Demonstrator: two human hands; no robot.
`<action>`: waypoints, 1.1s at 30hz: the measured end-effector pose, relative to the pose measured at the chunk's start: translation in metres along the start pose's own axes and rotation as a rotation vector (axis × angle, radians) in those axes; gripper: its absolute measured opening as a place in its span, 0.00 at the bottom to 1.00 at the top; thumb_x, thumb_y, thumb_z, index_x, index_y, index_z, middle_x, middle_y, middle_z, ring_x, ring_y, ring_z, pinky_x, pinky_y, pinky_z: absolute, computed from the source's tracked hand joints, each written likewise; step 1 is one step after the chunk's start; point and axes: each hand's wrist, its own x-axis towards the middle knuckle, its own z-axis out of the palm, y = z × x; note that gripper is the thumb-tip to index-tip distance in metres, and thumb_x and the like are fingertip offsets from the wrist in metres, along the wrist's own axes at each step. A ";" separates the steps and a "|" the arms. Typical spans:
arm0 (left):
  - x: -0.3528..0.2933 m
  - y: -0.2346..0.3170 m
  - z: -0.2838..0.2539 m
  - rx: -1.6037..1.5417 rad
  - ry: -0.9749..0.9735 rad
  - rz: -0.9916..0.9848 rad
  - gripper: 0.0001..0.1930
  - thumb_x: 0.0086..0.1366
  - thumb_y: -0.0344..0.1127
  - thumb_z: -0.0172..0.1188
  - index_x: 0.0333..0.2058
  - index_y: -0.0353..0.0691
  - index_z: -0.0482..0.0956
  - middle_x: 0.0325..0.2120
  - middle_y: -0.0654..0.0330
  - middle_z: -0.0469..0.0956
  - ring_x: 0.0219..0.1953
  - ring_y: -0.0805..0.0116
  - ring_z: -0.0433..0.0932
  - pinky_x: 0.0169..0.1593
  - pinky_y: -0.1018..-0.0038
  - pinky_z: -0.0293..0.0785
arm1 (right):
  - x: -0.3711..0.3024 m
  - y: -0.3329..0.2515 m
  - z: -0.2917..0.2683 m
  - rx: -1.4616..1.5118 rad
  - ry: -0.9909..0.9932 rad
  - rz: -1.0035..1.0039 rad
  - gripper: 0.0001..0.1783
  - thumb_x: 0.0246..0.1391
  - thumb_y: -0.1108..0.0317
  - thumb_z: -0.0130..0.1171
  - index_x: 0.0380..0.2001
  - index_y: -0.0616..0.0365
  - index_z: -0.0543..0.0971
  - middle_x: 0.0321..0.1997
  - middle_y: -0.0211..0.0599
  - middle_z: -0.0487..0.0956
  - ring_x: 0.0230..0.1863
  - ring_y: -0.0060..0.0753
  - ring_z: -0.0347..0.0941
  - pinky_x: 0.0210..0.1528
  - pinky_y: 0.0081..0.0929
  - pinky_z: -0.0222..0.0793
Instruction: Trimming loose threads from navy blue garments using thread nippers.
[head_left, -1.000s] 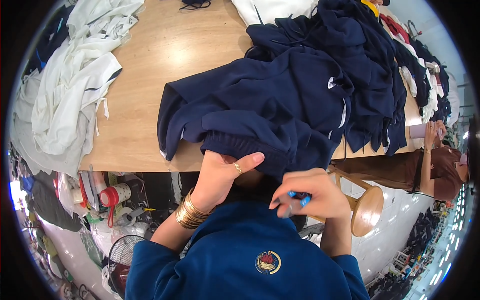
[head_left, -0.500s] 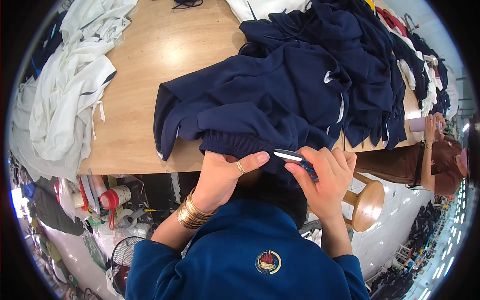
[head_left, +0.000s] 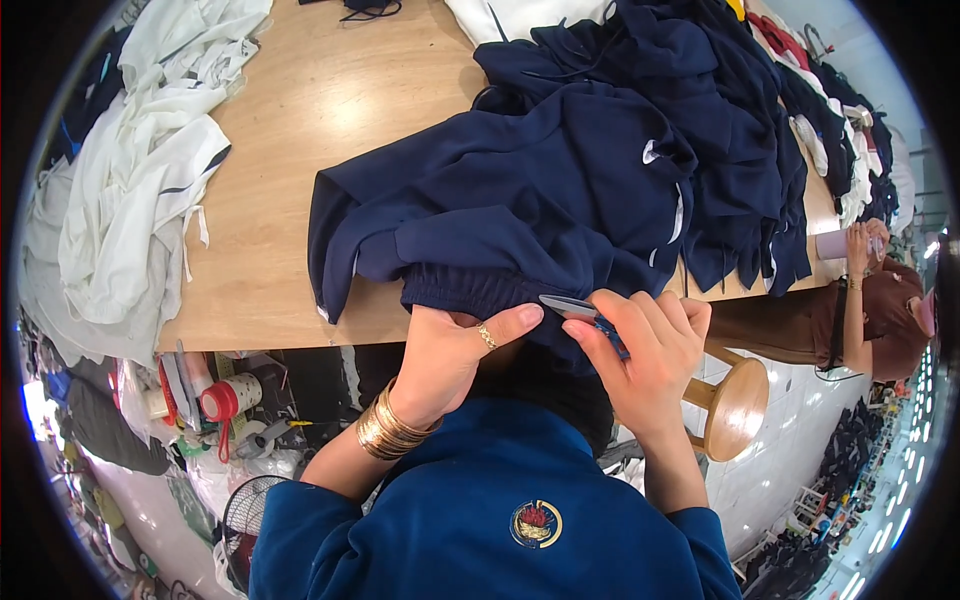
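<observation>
A navy garment (head_left: 500, 190) lies bunched on the table with its gathered elastic waistband (head_left: 462, 286) toward me at the front edge. My left hand (head_left: 447, 350) grips this waistband, thumb on top and fingers hidden underneath. In my right hand (head_left: 655, 350) is a pair of small thread snips (head_left: 568, 305) with metal blades and a blue handle. Their blades point left, lying close over the waistband just beside my left thumb; whether they touch the cloth I cannot tell.
More navy garments (head_left: 730, 130) are heaped at the right of the wooden table (head_left: 270, 240), white garments (head_left: 150, 170) at its left. A wooden stool (head_left: 735, 410) stands below right, near another person (head_left: 870, 320) holding a cup. Below the left edge sit a red-lidded flask (head_left: 230, 397) and a fan (head_left: 245, 515).
The snips have tipped slightly and shifted a little left, nearer my left thumb. My left hand keeps its hold on the waistband, and the garment lies almost as before.
</observation>
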 end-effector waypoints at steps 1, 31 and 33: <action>0.000 0.001 -0.001 0.009 -0.004 -0.002 0.21 0.50 0.18 0.63 0.44 0.33 0.69 0.39 0.60 0.74 0.41 0.71 0.74 0.47 0.76 0.72 | 0.001 0.001 -0.001 0.003 0.002 -0.004 0.15 0.40 0.55 0.66 0.29 0.51 0.77 0.17 0.22 0.66 0.20 0.23 0.58 0.31 0.27 0.46; 0.000 -0.022 -0.024 1.234 -0.253 0.438 0.15 0.64 0.34 0.49 0.45 0.31 0.72 0.44 0.47 0.73 0.47 0.49 0.70 0.52 0.65 0.63 | 0.031 0.010 0.021 1.006 0.098 0.662 0.11 0.52 0.70 0.58 0.20 0.63 0.73 0.17 0.19 0.63 0.22 0.09 0.53 0.24 0.14 0.46; 0.005 -0.023 -0.020 1.249 -0.210 0.785 0.10 0.60 0.32 0.55 0.34 0.28 0.74 0.33 0.43 0.74 0.36 0.50 0.73 0.41 0.65 0.69 | 0.028 0.010 0.019 1.020 0.102 0.670 0.10 0.52 0.70 0.58 0.20 0.63 0.73 0.18 0.20 0.64 0.23 0.09 0.53 0.25 0.14 0.46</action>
